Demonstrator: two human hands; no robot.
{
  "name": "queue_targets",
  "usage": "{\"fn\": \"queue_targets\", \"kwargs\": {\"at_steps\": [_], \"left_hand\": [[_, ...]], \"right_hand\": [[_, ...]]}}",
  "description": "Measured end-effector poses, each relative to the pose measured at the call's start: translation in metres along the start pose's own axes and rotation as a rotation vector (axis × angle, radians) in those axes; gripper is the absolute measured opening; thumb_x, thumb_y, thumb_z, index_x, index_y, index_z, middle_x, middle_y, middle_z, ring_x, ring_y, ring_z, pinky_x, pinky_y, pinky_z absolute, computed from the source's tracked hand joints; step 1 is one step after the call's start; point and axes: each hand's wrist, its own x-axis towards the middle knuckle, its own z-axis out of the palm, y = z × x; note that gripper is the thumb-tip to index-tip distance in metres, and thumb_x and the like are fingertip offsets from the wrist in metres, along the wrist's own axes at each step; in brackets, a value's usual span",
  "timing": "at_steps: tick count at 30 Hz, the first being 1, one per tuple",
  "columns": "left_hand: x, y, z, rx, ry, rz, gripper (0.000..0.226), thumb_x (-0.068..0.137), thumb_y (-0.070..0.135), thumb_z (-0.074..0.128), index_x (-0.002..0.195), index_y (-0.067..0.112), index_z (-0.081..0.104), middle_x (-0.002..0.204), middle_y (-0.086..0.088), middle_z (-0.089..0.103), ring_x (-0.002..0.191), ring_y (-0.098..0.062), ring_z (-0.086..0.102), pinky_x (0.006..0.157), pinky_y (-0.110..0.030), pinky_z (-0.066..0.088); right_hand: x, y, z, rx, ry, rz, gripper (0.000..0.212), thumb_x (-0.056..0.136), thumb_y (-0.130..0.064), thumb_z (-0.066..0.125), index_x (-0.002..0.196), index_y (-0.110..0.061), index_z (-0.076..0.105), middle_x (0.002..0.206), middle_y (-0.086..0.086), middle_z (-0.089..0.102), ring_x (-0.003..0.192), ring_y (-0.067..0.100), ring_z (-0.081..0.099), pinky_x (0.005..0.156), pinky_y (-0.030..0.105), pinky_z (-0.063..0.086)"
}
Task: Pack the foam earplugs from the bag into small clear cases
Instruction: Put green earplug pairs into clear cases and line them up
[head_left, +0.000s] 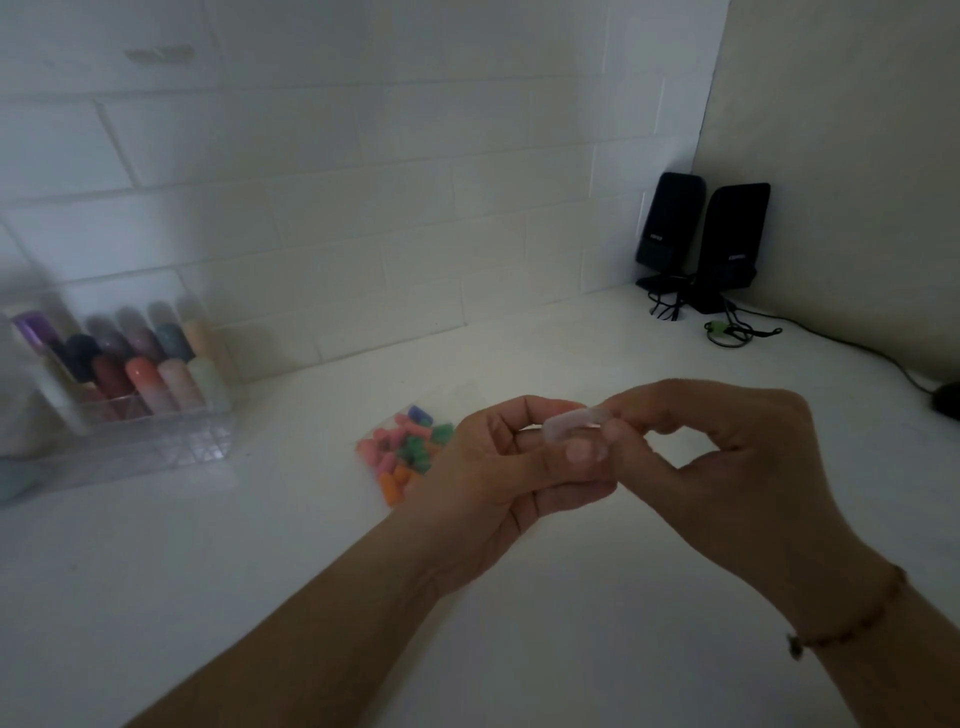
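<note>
A clear organiser (156, 436) of coloured tubes is seen at far left against the tiled wall. Just left of the hands, the bag of foam earplugs (402, 449) is laid on the white surface (260, 571), its long axis running from near to far and partly hidden behind the left hand (498, 467), which is judged the nearer one for the next reach. At centre, a small clear case (574, 423) is pinched above the surface between the curled fingers of both hands, its long axis lying roughly left to right; whether it is open cannot be told through the blur. The right hand (727, 457) is closed on the case's right end. Two black speakers (701, 234) are stood in the far right corner.
</note>
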Motion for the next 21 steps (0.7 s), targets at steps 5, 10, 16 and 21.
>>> {"fn": "queue_targets", "kwargs": {"at_steps": [5, 10, 16, 21], "left_hand": [[-0.006, -0.002, 0.007, 0.233, -0.248, -0.026, 0.03, 0.086, -0.011, 0.052, 0.113, 0.0, 0.059, 0.101, -0.01, 0.065, 0.086, -0.024, 0.065, 0.085, -0.038, 0.053], [-0.009, 0.005, 0.006, 0.263, -0.312, -0.117, 0.034, 0.089, -0.011, 0.043, 0.121, -0.002, 0.05, 0.111, -0.02, 0.053, 0.088, -0.035, 0.058, 0.088, -0.045, 0.051], [-0.005, 0.042, -0.013, -0.125, 0.064, -0.065, 0.049, 0.082, 0.005, 0.055, 0.13, 0.0, 0.047, 0.093, -0.019, 0.064, 0.066, -0.026, 0.066, 0.074, -0.041, 0.06], [0.0, 0.061, -0.046, -0.163, 0.386, 0.053, 0.03, 0.092, 0.017, 0.047, 0.117, 0.003, 0.054, 0.085, -0.015, 0.065, 0.064, -0.022, 0.066, 0.069, -0.036, 0.06]], "right_hand": [[0.003, 0.0, -0.001, -0.002, -0.055, 0.048, 0.018, 0.081, -0.036, 0.063, 0.069, -0.022, 0.065, 0.062, -0.016, 0.061, 0.057, 0.005, 0.059, 0.051, 0.023, 0.046], [0.004, 0.004, 0.0, 0.118, -0.143, 0.198, 0.023, 0.079, -0.039, 0.074, 0.064, -0.028, 0.061, 0.055, -0.008, 0.059, 0.047, 0.007, 0.052, 0.045, 0.008, 0.034], [-0.002, 0.004, 0.008, 0.091, -0.135, 0.21, 0.028, 0.083, -0.053, 0.055, 0.071, -0.029, 0.064, 0.056, -0.007, 0.056, 0.048, 0.009, 0.051, 0.049, 0.013, 0.037], [-0.016, 0.012, 0.025, -0.191, -0.478, 0.095, 0.033, 0.078, -0.064, 0.044, 0.077, -0.039, 0.066, 0.102, -0.025, 0.05, 0.094, -0.002, 0.048, 0.068, 0.018, 0.042]]}}
